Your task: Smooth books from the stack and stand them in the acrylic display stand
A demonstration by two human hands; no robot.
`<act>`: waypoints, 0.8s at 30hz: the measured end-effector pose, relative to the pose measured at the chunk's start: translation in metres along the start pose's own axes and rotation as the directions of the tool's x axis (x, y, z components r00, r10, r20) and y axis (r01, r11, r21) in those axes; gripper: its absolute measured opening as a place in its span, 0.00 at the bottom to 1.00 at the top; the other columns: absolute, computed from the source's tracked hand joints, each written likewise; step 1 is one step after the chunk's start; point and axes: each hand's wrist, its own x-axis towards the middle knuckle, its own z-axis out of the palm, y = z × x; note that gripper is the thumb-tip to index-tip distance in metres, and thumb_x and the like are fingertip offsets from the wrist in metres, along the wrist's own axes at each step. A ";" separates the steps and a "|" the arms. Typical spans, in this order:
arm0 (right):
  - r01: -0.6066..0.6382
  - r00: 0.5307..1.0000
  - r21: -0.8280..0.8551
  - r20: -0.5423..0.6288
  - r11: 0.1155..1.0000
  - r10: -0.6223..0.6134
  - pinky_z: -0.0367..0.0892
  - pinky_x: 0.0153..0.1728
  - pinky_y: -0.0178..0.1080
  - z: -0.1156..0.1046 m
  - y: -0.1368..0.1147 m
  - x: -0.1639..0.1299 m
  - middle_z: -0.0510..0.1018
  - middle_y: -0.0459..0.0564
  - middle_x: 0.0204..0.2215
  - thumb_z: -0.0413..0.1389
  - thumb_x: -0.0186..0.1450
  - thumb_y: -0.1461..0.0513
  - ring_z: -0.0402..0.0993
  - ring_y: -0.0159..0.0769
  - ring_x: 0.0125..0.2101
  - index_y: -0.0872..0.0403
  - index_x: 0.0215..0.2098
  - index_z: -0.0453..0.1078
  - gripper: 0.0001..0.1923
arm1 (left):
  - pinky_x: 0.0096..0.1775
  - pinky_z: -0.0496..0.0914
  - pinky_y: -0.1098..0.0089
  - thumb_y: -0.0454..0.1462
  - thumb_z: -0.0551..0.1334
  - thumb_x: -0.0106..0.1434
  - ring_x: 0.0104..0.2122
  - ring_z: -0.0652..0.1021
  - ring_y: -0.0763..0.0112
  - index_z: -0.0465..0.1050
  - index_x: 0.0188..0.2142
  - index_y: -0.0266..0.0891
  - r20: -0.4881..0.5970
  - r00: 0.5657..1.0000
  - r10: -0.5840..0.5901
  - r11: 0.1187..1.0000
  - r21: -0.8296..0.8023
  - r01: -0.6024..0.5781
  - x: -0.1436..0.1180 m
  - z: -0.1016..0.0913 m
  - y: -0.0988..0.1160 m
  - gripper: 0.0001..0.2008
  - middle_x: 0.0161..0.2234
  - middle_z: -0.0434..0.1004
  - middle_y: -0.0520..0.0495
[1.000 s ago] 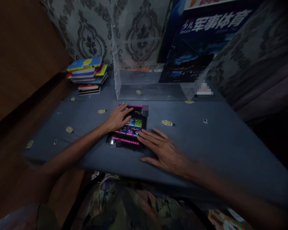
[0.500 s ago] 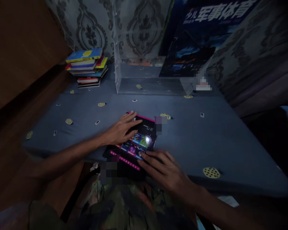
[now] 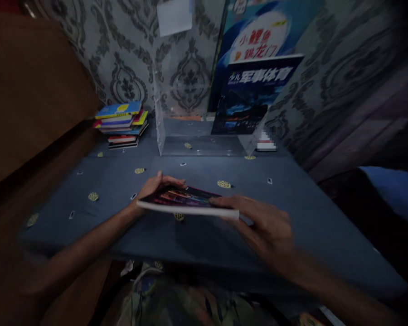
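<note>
Table [image 3: 292, 203], centre of frame, under a blue-grey cloth printed with small yellow rounds. It bears everything listed below and is the largest item in view.

Clear acrylic stand [image 3: 197, 136], upper centre, set at the far edge of the table against the patterned wall. It is an open-fronted holder with a see-through side wall on the left. One large dark blue book [image 3: 251, 95] stands in it, leaning back so its cover faces the room; a paler picture book [image 3: 258, 36] with a round white title panel stands behind it against the wall. The rest of the stand's floor shows bare cloth through the plastic.

Stack of books [image 3: 122, 124], upper left, thin and laid flat one on another beside the stand; yellow, blue and red covers, spines roughly aligned, the top one slightly askew.

Paperback [image 3: 187, 201], centre of frame, dark glossy cover with pink and blue printing, white page edge turned toward the viewer. It is held level just above the cloth, clear of the surface, gripped at both ends so it stays flat.

Right hand [image 3: 268, 226], lower right of centre, closed on the book's right end, fingers lying over the cover; the thumb is out of sight.

Left hand [image 3: 154, 188], left of centre, closed on the book's far left corner, fingers curled over the top edge.

Paper note [image 3: 174, 16], top centre, fixed to the wallpaper.
</note>
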 end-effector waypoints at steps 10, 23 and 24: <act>-0.302 0.913 0.310 -0.179 0.902 0.367 0.64 0.24 0.34 0.019 0.060 0.036 0.72 0.43 0.24 0.53 0.70 0.50 0.66 0.32 0.24 0.52 0.32 0.71 0.16 | 0.65 0.62 0.53 0.65 0.55 0.63 0.64 0.68 0.54 0.73 0.55 0.42 -0.240 0.933 0.269 0.956 -0.049 -0.288 0.038 0.033 -0.003 0.35 0.58 0.75 0.44; -0.334 0.918 0.317 -0.107 0.888 0.383 0.72 0.43 0.42 0.025 0.086 0.042 0.78 0.49 0.35 0.48 0.73 0.51 0.75 0.38 0.35 0.52 0.41 0.69 0.14 | 0.63 0.64 0.53 0.61 0.59 0.64 0.62 0.69 0.51 0.73 0.55 0.42 -0.253 0.933 0.256 0.953 -0.095 -0.288 0.065 0.046 0.002 0.31 0.54 0.78 0.44; -0.327 0.920 0.294 -0.118 0.898 0.373 0.72 0.43 0.42 0.024 0.087 0.043 0.78 0.49 0.34 0.48 0.73 0.51 0.75 0.38 0.35 0.52 0.42 0.69 0.14 | 0.63 0.64 0.53 0.60 0.60 0.64 0.62 0.69 0.51 0.73 0.55 0.42 -0.262 0.930 0.259 0.952 -0.093 -0.291 0.067 0.045 -0.001 0.31 0.54 0.78 0.44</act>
